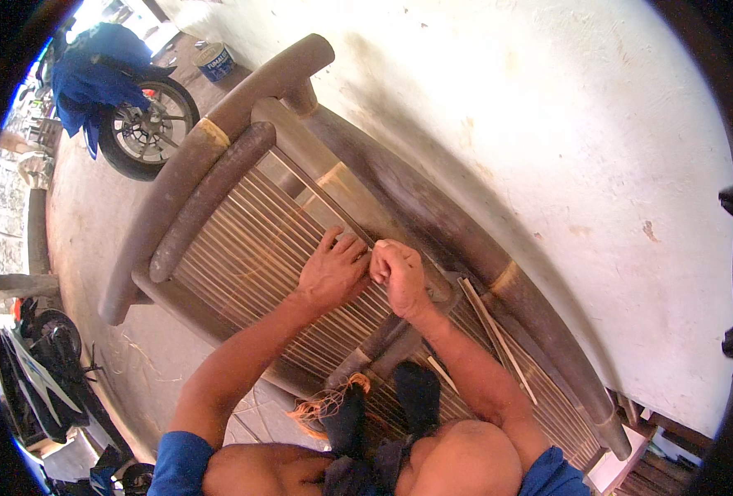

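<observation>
Where the slatted seat (pixel 251 256) of a dark bamboo bench (pixel 433 215) meets its back rail, the left hand (pixel 333 269) is laid open, fingers spread on the slats, while the right hand (pixel 397 277) is clenched just beside it; what it grips cannot be told. Loose thin strips (pixel 486 326) are seen nearby, and a white wall (pixel 548 124) behind.

hands (pixel 366 273) on bamboo bench (pixel 242 240), motorcycle (pixel 135 107)
</observation>
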Demonstrator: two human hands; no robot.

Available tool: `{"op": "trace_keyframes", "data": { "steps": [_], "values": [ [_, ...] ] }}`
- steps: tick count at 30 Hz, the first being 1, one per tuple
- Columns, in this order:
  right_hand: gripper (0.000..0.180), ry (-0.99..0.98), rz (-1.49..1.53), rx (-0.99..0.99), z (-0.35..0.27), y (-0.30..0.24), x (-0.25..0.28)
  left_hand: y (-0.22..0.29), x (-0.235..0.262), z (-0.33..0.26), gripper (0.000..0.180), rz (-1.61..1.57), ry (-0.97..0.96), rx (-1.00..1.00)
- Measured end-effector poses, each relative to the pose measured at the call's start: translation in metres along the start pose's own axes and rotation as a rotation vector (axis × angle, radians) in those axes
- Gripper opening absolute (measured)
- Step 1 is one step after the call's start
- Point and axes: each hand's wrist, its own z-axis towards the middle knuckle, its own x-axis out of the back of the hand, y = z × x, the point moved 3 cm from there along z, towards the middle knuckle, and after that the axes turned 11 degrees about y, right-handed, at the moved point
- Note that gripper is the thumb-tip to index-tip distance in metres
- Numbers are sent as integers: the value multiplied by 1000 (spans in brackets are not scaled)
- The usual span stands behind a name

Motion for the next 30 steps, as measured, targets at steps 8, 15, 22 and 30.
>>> {"op": "trace_keyframes", "data": {
  "steps": [8, 15, 22, 30],
  "values": [
    [41, -33, -306, -25, -12, -2, -8, -4, 3, -2, 24, -200, 31, -9],
    [36, -107, -517, 193, -17, -6, -18, -10, -8, -11, 30, -276, -75, 78],
    [33, -130, -634, 304, -34, -27, 4, -5, 1, -2, 31, -255, -20, 29],
    [37, 364, -1232, 466, -195, -45, 184, 9, 10, 3, 17, -249, 8, -16]
  ]
}}
